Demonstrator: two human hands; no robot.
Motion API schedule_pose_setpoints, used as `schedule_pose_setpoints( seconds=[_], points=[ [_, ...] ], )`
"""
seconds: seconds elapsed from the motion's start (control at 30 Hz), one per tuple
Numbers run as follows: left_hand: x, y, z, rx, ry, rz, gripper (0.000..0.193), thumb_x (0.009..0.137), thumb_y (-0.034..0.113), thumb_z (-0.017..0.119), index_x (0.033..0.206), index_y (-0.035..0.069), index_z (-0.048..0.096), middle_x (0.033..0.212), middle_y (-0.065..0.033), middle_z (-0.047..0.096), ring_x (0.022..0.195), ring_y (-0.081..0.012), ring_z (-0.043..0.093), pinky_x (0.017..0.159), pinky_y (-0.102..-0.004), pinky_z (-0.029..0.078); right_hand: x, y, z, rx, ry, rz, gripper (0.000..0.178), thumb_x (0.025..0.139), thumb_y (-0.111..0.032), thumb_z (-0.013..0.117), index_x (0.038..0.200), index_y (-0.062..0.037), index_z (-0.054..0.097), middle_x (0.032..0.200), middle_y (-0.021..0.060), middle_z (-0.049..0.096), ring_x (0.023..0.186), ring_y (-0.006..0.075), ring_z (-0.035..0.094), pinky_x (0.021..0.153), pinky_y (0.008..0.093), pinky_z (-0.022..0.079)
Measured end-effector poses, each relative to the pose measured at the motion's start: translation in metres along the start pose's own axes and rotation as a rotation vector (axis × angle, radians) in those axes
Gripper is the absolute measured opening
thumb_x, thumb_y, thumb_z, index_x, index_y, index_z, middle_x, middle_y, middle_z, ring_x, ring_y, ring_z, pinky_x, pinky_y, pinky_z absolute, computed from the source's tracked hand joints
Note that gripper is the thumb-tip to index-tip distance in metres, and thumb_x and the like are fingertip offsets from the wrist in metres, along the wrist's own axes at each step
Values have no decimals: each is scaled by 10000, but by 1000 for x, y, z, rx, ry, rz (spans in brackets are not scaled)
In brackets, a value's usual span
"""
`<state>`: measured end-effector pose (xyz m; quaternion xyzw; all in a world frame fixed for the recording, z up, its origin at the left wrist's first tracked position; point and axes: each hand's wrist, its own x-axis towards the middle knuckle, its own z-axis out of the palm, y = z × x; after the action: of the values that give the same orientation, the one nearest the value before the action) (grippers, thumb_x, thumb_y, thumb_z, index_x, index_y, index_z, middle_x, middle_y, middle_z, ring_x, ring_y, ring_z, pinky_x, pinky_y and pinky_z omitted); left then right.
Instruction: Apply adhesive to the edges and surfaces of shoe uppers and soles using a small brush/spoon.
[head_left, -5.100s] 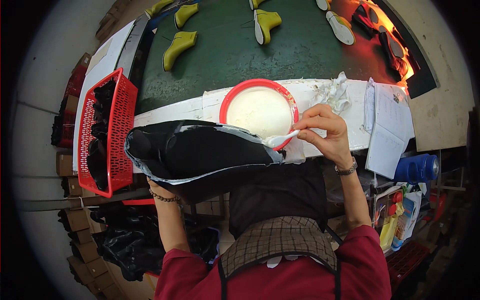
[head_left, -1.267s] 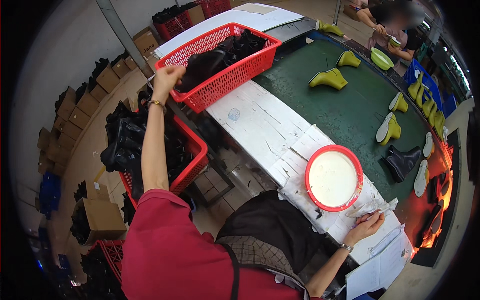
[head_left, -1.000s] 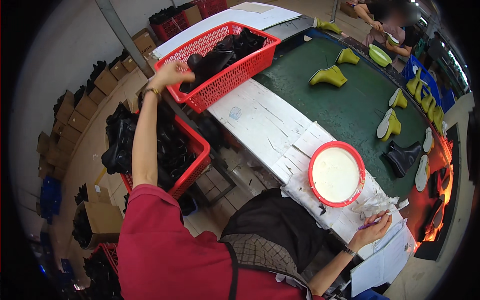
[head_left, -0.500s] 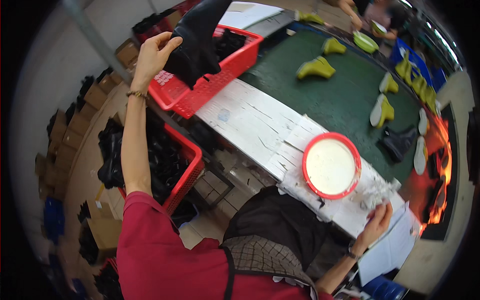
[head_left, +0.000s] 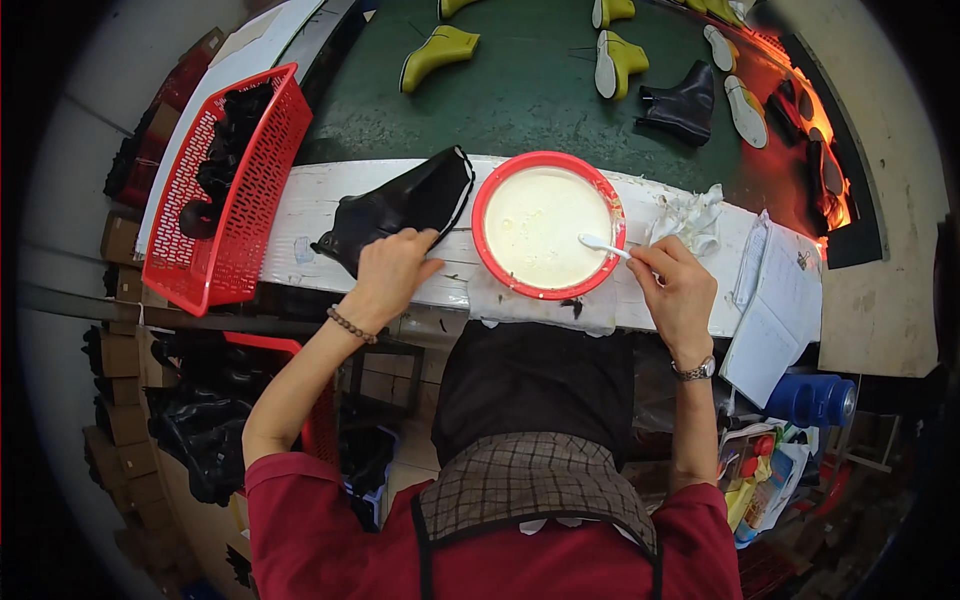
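Observation:
My left hand point(head_left: 392, 272) is closed on the lower edge of a black boot point(head_left: 400, 208). The boot lies on its side over the white board, its pale-edged sole side toward the bowl. My right hand point(head_left: 680, 300) pinches the handle of a small white brush point(head_left: 603, 246). Its head dips into cream-white liquid point(head_left: 540, 225) in a round bowl with a red rim point(head_left: 483, 222). The bowl stands on a stained cloth point(head_left: 530, 308) at the near edge of the board, between my two hands.
A red basket point(head_left: 255, 210) of black boots stands at left; another crate of black boots point(head_left: 205, 420) is below. Yellow boots point(head_left: 440, 55) and a black boot point(head_left: 685, 105) lie on the green belt point(head_left: 540, 80). Crumpled white material point(head_left: 692, 218), papers point(head_left: 775, 310) and an orange-glowing heater point(head_left: 835, 190) are at right.
My left hand has brought the black boot from above the red basket down to the board beside the bowl. My right hand has moved to the bowl and now holds the brush.

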<state>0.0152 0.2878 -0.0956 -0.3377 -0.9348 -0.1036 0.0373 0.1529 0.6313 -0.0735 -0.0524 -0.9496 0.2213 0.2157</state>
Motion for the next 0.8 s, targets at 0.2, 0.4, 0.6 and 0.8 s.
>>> schedule_pose_setpoints(
  seconds=[0.2, 0.4, 0.6, 0.8],
  points=[
    [33, -19, -10, -50, 326, 48, 849, 740, 366, 860, 1469, 131, 493, 1194, -139, 613, 1113, -330, 578, 949, -428, 487, 0, -6, -4, 35, -114, -38, 113, 844, -149, 783, 940, -95, 760, 803, 41, 628, 666, 227, 639, 594, 355, 495],
    [78, -74, -2, -273, -90, -250, 974, 685, 416, 850, 1498, 58, 450, 1179, -273, 695, 1071, -420, 684, 939, -443, 534, -14, 3, -2, 221, -112, 180, 124, 893, -114, 753, 997, -47, 756, 818, 71, 634, 641, 182, 601, 586, 322, 468],
    [67, -59, -69, -785, -91, -423, 379, 741, 188, 866, 1007, -55, 747, 890, -131, 771, 769, -186, 726, 723, -303, 567, -22, 18, 3, 327, -88, 297, 143, 900, -81, 742, 1033, -30, 758, 836, 55, 633, 692, 148, 581, 602, 274, 443],
    [48, 19, -110, -917, -383, -386, 247, 780, 149, 862, 921, -21, 751, 761, -4, 702, 635, -62, 602, 570, -237, 482, 24, -13, 1, 558, 97, -128, 179, 831, -74, 796, 1010, -76, 784, 901, 24, 658, 843, 164, 608, 762, 308, 443]
  ],
)
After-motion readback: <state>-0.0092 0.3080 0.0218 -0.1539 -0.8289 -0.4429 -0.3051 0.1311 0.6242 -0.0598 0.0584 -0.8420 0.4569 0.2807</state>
